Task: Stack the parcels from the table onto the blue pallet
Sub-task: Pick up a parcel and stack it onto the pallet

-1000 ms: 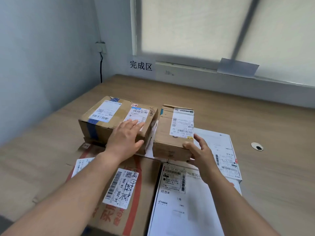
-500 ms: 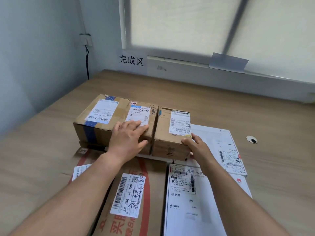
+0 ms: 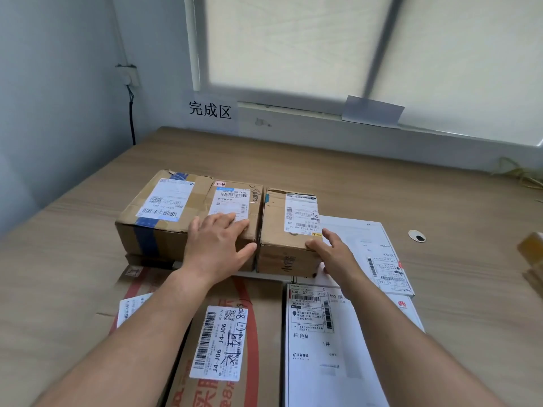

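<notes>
1. Finds the large brown parcel [image 3: 164, 218] and the small brown parcel [image 3: 282, 230] standing side by side on the wooden tabletop [image 3: 352, 177], flanks touching, white labels facing up.
2. Records blue tape across the left end of the large brown parcel.
3. Finds the left hand [image 3: 219, 245] palm down on the near top edge of the large brown parcel, fingers straight and slightly spread, thumb reaching toward the seam between the two parcels.
4. Finds the right hand [image 3: 335, 254] at the near right corner of the small brown parcel, thumb touching the top edge, fingers straight and loosely spread along the right side.
5. Notes a flat white parcel [image 3: 367, 245] lying partly under the small brown parcel and extending to its right.
6. Notes a red-printed carton [image 3: 258, 333] and a second white parcel [image 3: 323, 362] lying flat nearest the person, side by side, under both forearms.
7. Notes a paper sign [image 3: 210, 110] with black characters on the far wall.
</notes>
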Motion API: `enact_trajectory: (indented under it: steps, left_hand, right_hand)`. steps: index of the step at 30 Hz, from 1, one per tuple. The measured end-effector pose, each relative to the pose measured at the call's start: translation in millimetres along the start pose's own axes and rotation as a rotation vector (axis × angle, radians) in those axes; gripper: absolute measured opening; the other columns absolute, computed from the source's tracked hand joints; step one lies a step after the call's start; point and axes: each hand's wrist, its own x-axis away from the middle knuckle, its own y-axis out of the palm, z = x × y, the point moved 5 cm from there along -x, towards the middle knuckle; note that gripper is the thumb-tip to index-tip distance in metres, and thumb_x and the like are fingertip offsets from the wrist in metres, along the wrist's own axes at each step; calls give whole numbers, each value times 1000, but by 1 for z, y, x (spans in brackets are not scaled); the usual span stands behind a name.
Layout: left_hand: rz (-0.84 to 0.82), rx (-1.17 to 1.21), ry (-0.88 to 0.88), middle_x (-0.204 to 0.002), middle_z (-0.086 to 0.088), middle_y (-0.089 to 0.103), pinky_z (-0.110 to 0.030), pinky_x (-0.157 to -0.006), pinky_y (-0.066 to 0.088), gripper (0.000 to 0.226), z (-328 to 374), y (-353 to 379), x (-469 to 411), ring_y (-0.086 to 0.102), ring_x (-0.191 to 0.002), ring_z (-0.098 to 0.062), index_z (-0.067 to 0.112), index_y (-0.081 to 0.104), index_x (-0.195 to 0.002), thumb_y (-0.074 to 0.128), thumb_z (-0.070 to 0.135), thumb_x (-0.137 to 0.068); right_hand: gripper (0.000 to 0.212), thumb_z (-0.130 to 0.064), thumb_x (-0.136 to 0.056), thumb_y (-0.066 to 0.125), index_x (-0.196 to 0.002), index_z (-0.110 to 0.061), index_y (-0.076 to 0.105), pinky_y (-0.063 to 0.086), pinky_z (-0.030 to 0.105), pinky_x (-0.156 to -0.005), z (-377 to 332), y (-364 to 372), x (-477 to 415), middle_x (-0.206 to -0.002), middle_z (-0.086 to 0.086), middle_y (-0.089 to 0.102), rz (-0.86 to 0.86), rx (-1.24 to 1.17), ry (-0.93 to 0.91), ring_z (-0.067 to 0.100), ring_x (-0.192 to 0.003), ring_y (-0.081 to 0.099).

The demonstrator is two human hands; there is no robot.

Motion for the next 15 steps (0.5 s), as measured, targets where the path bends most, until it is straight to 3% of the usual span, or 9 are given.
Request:
enact_trajectory:
  steps: [4,9,15]
  left_hand:
    - [40,85,-48,-149,4,39,-47,-117,9,59,2,-3,-4,27,-140,-16,33,39,-142,41,61,-89]
    - [162,248,-41,-144,-5,46,-42,-113,23,58,23,-8,-3,36,-135,-22,21,47,-139,52,51,-90]
    - [284,377,73,-122,-3,62,-35,-82,50,46,89,-21,17,58,-112,-22,17,56,-130,57,40,-90]
  right_hand:
    - [69,-39,-91,60,-150,-22,29,37,32,-96,-9,-8,9,-141,10,47,123,122,-84,20,-125,47]
    - [54,-39,-91,59,-140,-23,45,43,33,-93,-20,-32,31,-132,0,53,317,344,-247,16,-115,54]
    - [34,-23,-89,60,-123,-22,63,47,34,-91,-13,-77,66,-124,-3,60,466,447,-359,17,-113,57]
